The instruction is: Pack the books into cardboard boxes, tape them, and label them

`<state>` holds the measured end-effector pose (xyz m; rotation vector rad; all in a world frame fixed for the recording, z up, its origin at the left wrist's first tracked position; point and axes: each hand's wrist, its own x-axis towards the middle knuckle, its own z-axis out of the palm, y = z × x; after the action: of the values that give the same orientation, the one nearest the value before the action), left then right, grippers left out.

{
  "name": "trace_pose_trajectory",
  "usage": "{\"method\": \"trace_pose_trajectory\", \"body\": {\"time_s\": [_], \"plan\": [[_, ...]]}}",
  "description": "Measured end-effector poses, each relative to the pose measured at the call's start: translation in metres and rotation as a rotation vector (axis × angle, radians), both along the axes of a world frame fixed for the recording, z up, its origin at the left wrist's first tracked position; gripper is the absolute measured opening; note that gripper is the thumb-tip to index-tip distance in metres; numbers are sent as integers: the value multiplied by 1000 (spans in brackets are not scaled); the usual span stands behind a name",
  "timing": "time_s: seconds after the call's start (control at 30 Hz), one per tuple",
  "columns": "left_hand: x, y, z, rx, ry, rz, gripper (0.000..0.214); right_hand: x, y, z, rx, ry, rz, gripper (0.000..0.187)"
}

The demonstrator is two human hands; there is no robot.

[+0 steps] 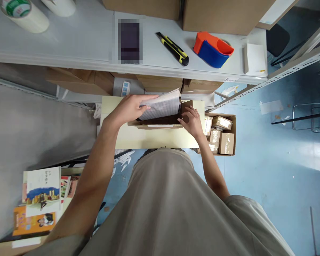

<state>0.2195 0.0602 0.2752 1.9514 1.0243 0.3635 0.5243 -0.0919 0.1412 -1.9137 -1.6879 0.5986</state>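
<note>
My left hand (130, 106) is closed on the edge of a grey-white wrapped flat packet (162, 106), held tilted over an open brown cardboard box (160, 122). The box rests on a pale yellow surface (128, 137) below the shelf. My right hand (192, 119) grips the right end of the box, fingers curled over its flap. Part of the packet is inside the box and hidden.
A white shelf (69, 46) holds a yellow-black utility knife (173, 48), an orange-blue tape dispenser (212, 49), tape rolls (24, 14), a white pad (254, 58) and cardboard boxes. A carton of small parcels (221, 135) sits on the blue floor at right. Books (41, 199) lie at lower left.
</note>
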Motion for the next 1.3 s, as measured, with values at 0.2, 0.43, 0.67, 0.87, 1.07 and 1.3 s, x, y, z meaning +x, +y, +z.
{"method": "trace_pose_trajectory", "body": {"time_s": [0.2,0.43,0.67,0.87,1.07,1.3], "plan": [[10,6,-28,-55,5,-53,54,-4,4,6,-23,73,-49,38],[24,9,-56,-82,158,-156,58,-2,6,4,-24,59,-62,51],[29,14,-104,-183,233,-275,64,-2,7,2,-32,47,-55,50],[36,10,-136,-181,323,-336,69,-2,6,1,-47,15,-47,44],[34,2,-144,-209,366,-302,78,-3,5,0,-67,-52,-11,43],[2,-34,-111,-4,319,-101,70,-4,20,7,-68,-141,65,58]]}}
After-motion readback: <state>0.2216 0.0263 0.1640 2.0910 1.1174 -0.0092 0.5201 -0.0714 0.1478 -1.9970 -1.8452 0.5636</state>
